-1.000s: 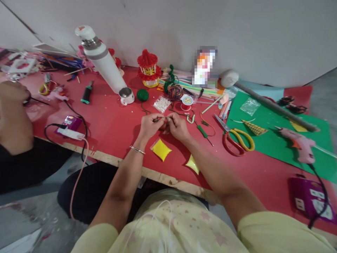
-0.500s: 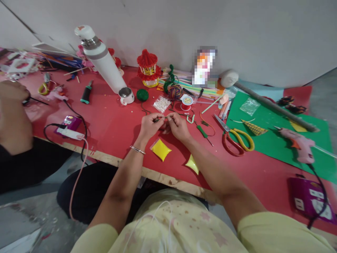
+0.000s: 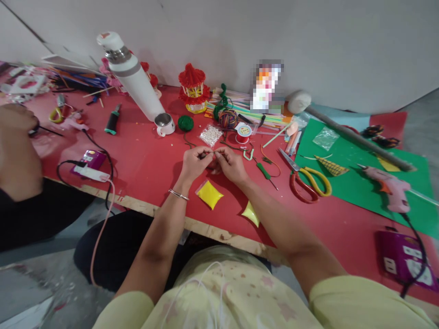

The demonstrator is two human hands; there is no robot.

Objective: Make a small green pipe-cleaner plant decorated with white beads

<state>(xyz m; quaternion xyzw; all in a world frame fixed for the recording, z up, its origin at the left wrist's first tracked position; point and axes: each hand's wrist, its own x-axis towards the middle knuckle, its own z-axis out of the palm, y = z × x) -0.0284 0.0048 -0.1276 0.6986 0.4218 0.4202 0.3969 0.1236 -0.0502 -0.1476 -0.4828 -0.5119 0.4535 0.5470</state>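
Note:
My left hand (image 3: pixel 196 163) and my right hand (image 3: pixel 229 163) meet fingertip to fingertip over the red table, both pinched closed. Whatever lies between the fingers is too small to make out. Just beyond them are a bag of white beads (image 3: pixel 211 135) and a red-and-white spool (image 3: pixel 243 132). A yellow packet (image 3: pixel 210 195) lies nearer my body, and a paler one (image 3: pixel 251 214) is partly under my right forearm. Right of my right hand are a bent pale-green piece (image 3: pixel 248 154) and a green-handled hook (image 3: pixel 263 171).
Scissors (image 3: pixel 303 180), a green sheet (image 3: pixel 366 183) and a pink glue gun (image 3: pixel 389 186) lie on the right. Behind stand a white bottle (image 3: pixel 137 84), a metal cup (image 3: pixel 165 124) and a red lantern-like craft (image 3: pixel 194 89). Another person's arm (image 3: pixel 18 151) rests at far left.
My hands have shifted very slightly, with the left fingertips a little farther left. The objects on the table have stayed where they were.

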